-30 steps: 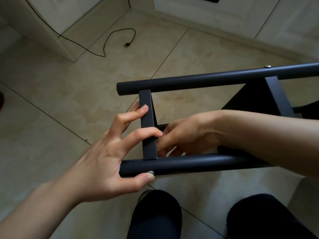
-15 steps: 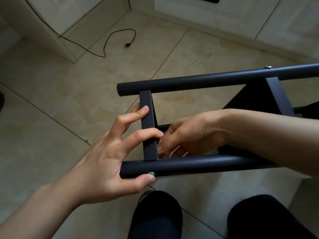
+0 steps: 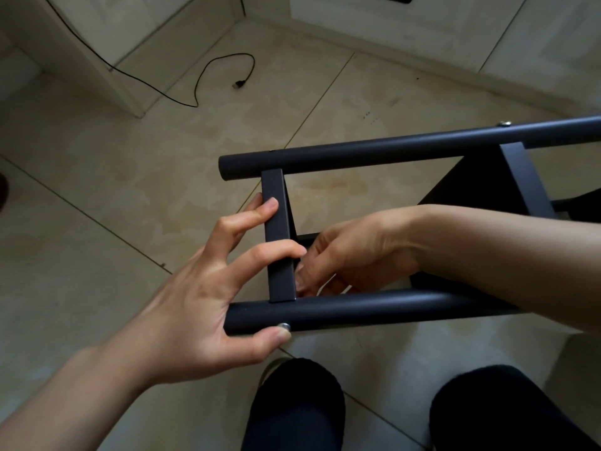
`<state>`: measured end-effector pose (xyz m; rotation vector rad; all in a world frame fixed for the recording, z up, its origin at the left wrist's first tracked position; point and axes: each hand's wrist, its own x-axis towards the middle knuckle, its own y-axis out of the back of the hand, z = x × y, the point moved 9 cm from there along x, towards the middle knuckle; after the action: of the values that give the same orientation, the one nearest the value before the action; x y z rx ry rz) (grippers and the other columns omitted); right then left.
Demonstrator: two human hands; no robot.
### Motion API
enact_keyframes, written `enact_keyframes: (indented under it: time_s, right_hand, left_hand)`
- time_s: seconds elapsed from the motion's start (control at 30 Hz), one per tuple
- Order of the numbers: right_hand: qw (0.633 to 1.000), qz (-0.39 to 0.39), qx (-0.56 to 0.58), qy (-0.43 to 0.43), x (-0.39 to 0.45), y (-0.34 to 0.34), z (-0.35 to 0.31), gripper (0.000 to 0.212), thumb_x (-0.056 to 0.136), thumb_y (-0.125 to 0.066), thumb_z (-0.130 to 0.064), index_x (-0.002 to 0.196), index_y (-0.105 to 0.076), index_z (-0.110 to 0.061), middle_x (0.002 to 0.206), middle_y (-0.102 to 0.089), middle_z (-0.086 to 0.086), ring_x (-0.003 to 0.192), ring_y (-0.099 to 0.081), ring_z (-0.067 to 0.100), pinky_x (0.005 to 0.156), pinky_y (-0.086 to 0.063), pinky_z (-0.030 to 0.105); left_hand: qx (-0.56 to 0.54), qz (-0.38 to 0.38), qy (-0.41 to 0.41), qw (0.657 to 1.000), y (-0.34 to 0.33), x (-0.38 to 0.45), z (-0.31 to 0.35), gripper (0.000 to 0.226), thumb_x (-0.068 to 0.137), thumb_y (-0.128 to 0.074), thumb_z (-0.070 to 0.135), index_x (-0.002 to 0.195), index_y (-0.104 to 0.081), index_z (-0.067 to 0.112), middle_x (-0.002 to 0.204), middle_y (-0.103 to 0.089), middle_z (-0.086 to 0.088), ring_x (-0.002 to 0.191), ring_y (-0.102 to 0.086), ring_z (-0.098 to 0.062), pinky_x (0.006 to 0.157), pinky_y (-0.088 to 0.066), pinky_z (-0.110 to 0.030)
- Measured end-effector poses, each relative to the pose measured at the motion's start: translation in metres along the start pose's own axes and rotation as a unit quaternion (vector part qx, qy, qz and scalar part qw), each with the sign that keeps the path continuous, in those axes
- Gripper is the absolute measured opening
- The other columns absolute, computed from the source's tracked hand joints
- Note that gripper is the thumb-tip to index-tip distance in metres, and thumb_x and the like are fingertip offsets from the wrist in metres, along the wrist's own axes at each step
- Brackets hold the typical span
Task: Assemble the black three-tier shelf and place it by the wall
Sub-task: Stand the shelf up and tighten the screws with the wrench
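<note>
A home room: beige tiled floor [image 3: 130, 196], pale cabinet [image 3: 107, 30] upper left, loose charging cable [image 3: 208, 73] trailing.

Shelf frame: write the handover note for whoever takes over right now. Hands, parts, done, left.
Left hand: fingers on the flat crossbar, thumb pressing a screw into the near tube.
Right hand: behind the crossbar, fingers curled on something small and pale; cannot tell what.
Far tube already carries a screw at the second crossbar.
Left: tighten this joint, finish assembly, stand the shelf by the wall.
</note>
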<state>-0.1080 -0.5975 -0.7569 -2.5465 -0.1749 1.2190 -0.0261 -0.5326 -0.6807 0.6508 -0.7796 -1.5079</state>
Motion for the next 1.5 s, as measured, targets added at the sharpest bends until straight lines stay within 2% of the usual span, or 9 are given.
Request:
enact_keyframes:
  time_s: [0.13,0.37,0.5,0.83,0.97,1.07,1.17,1.3,1.5]
  right_hand:
    - [1.0,0.012,0.013,0.012,0.0037,-0.0018,-0.0008,0.014,0.095,-0.058,-0.016,0.084,-0.067,-0.014,0.078,-0.066,0.001,0.07,-0.061,0.013,0.073,-0.05,0.028]
    - [1.0,0.0,-0.002,0.006,-0.0008,0.0004,0.0001,0.009,0.092,-0.062,-0.019,0.087,-0.068,-0.014,0.084,-0.065,0.003,0.077,-0.061,0.014,0.08,-0.049,0.031]
    - [1.0,0.007,0.007,0.016,0.0045,-0.0006,-0.0015,0.01,0.095,-0.059,-0.018,0.09,-0.067,-0.014,0.085,-0.065,0.003,0.076,-0.062,0.013,0.077,-0.05,0.03]
    - [1.0,-0.004,0.0,0.009,0.0022,-0.0002,-0.0009,0.012,0.094,-0.06,-0.02,0.088,-0.069,-0.015,0.083,-0.067,0.003,0.076,-0.063,0.014,0.081,-0.049,0.032]
    - [1.0,0.009,0.008,0.023,0.0059,-0.0013,-0.0032,0.013,0.096,-0.057,-0.013,0.088,-0.067,-0.013,0.079,-0.066,0.003,0.072,-0.062,0.014,0.078,-0.049,0.032]
    - [0.999,0.024,-0.015,0.019,0.0063,-0.0002,-0.0032,0.01,0.096,-0.058,-0.016,0.092,-0.066,-0.012,0.079,-0.066,0.003,0.071,-0.062,0.014,0.077,-0.049,0.031]
    - [1.0,0.021,-0.016,0.01,0.0046,0.0012,-0.0018,0.014,0.097,-0.056,-0.021,0.098,-0.065,-0.011,0.081,-0.066,0.003,0.073,-0.061,0.014,0.078,-0.048,0.031]
    - [1.0,-0.01,-0.01,0.016,0.0006,-0.0035,-0.0041,0.012,0.097,-0.054,-0.017,0.094,-0.065,-0.012,0.089,-0.063,0.006,0.079,-0.059,0.015,0.082,-0.047,0.033]
    - [0.999,0.011,-0.023,0.02,0.004,-0.0027,-0.0041,0.012,0.098,-0.054,-0.016,0.105,-0.063,-0.011,0.096,-0.059,0.009,0.087,-0.056,0.021,0.085,-0.045,0.035]
  left_hand:
    - [0.002,0.0,-0.001,1.0,-0.0007,0.0007,0.0001,0.066,0.076,-0.063,0.057,0.137,-0.04,0.047,0.159,-0.015,0.016,0.154,-0.015,-0.013,0.113,-0.026,-0.038]
    - [0.0,-0.001,0.005,1.0,-0.0004,0.0006,-0.0007,0.066,0.076,-0.062,0.058,0.137,-0.04,0.049,0.158,-0.014,0.018,0.153,-0.015,-0.006,0.111,-0.027,-0.032]
    - [-0.004,0.0,0.003,1.0,-0.0006,0.0008,-0.0004,0.066,0.075,-0.062,0.057,0.137,-0.04,0.048,0.158,-0.014,0.018,0.153,-0.016,-0.006,0.111,-0.027,-0.03]
    - [-0.009,0.001,0.004,1.0,-0.0013,0.0005,-0.0015,0.066,0.076,-0.063,0.057,0.137,-0.04,0.048,0.158,-0.015,0.018,0.154,-0.015,-0.008,0.112,-0.025,-0.032]
    - [-0.019,0.002,0.012,1.0,-0.0015,-0.0006,-0.0038,0.067,0.076,-0.063,0.058,0.138,-0.04,0.051,0.159,-0.015,0.016,0.154,-0.016,-0.01,0.112,-0.028,-0.041]
    - [-0.02,0.003,0.009,1.0,-0.0019,-0.0006,-0.0038,0.067,0.076,-0.063,0.058,0.138,-0.04,0.05,0.159,-0.015,0.016,0.154,-0.016,-0.011,0.112,-0.027,-0.041]
    - [-0.015,0.003,0.006,1.0,-0.0021,0.0,-0.0033,0.067,0.076,-0.063,0.057,0.139,-0.039,0.05,0.159,-0.015,0.016,0.154,-0.015,-0.01,0.113,-0.024,-0.037]
    - [-0.016,0.003,0.004,1.0,-0.0023,0.0004,-0.0031,0.066,0.076,-0.063,0.056,0.138,-0.04,0.048,0.158,-0.015,0.016,0.154,-0.014,-0.011,0.114,-0.022,-0.037]
    - [-0.016,0.006,0.006,1.0,-0.0017,0.0001,-0.0036,0.067,0.076,-0.064,0.056,0.138,-0.041,0.047,0.158,-0.017,0.014,0.154,-0.016,-0.01,0.113,-0.025,-0.034]
